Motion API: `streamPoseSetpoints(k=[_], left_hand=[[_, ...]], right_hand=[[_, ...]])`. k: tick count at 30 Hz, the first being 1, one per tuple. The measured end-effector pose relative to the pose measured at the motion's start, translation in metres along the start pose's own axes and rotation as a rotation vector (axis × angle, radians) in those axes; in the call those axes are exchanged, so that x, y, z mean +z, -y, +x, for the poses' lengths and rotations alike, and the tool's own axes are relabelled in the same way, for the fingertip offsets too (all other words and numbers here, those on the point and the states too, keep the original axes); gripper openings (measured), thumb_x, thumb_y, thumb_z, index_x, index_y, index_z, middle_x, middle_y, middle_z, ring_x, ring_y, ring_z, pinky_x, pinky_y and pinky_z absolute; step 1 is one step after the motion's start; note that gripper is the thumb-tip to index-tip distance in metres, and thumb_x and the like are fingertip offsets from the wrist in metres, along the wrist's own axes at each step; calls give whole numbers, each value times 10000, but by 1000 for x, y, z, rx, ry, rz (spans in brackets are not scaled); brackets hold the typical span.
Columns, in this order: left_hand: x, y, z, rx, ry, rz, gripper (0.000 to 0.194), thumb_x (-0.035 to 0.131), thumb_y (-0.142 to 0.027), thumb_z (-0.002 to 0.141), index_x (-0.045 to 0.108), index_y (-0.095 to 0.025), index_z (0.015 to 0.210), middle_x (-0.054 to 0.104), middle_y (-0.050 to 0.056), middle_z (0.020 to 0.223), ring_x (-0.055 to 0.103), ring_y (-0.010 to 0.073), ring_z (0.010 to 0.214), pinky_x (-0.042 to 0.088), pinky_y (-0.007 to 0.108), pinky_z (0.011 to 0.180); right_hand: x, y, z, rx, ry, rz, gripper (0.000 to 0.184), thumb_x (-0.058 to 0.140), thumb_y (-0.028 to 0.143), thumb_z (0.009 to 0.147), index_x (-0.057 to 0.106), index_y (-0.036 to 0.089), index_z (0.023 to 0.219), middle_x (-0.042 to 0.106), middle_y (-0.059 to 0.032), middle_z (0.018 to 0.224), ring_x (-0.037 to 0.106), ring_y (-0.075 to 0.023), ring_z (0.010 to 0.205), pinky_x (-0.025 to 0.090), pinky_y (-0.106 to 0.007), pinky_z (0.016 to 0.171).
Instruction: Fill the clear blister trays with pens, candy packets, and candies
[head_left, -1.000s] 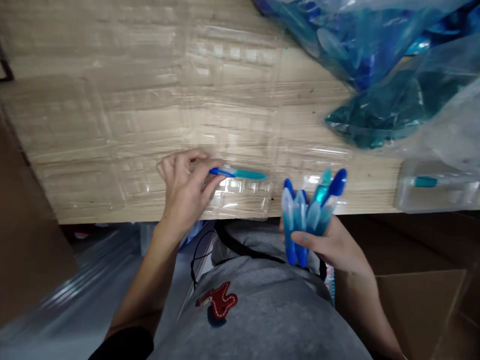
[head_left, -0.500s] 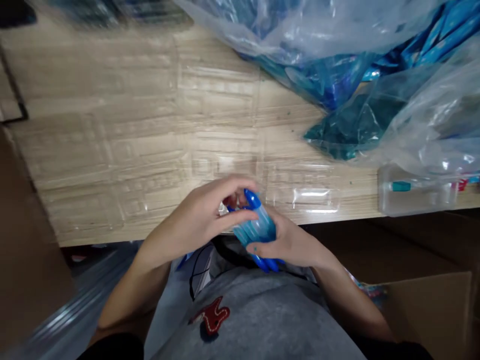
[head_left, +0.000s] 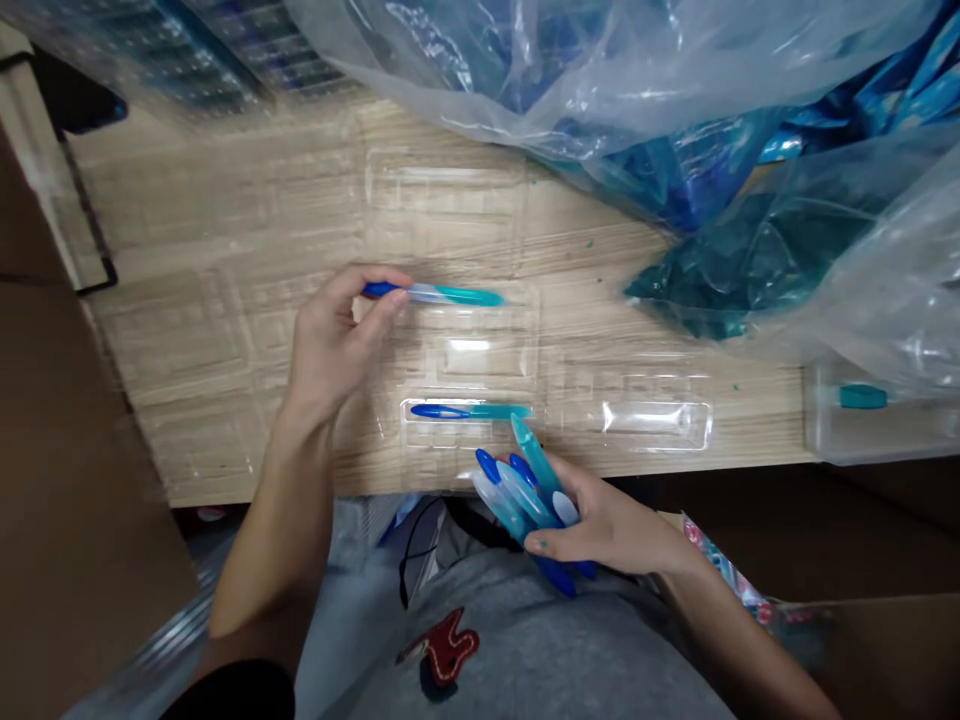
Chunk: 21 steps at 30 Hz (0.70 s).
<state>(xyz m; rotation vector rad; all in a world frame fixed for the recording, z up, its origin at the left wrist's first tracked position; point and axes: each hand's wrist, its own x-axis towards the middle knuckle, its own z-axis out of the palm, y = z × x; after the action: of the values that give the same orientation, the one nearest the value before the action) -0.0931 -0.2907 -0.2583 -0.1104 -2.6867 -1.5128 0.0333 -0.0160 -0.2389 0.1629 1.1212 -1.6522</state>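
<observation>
Your left grip [head_left: 334, 345] pinches a blue-and-teal toothbrush [head_left: 450, 294] in its fingers, just above a clear blister tray [head_left: 469, 350] on the desk [head_left: 600, 260]. Another toothbrush [head_left: 469, 411] lies in a tray slot below that grip; your right grip [head_left: 607, 525] clenches a bundle of toothbrushes [head_left: 521, 505], touching the tray's edge.

No legible text, label, brand or number found. The red embroidered patch [head_left: 442, 645] on the grey shirt [head_left: 540, 660], lower centre, shows no readable lettering; the printed pink-and-blue strip [head_left: 724, 568], lower right, is too small to read.
</observation>
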Motion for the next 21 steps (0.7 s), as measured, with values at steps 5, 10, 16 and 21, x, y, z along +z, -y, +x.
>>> streamPoseSetpoints(k=[5,10,16,21], left_hand=[[13,4,8,126,69,336,155,676,-391,891,756,-262,919,654,20,1090,519,243,1106,350,481,1029],[10,-23,-13,100,45,228,190,628,-366,945,729,-261,1067,617,-38,1199,516,226,1214,375,463,1073],[1,-68,-68,-193,430,-388,329,590,-477,939,702,-271,1171,744,53,987,687,172,762,580,292,624],[8,-85,-115,-343,333,-394,393,678,-384,890,641,-314,1275,673,65,1197,687,162,875,604,275,723]], right_hand=[[2,9,2,-37,-12,112,569,823,310,700,609,204,1216,620,28,851,546,-110,697,465,-215,618],[14,14,4,-65,-36,284,458,851,327,681,602,200,1044,649,38,782,609,-106,652,496,-203,571],[29,16,6,-127,-64,420,414,877,298,665,617,181,966,704,16,826,682,-116,691,576,-226,636],[43,16,15,-146,-169,552,398,909,285,590,662,183,884,693,40,740,676,-113,654,591,-245,675]])
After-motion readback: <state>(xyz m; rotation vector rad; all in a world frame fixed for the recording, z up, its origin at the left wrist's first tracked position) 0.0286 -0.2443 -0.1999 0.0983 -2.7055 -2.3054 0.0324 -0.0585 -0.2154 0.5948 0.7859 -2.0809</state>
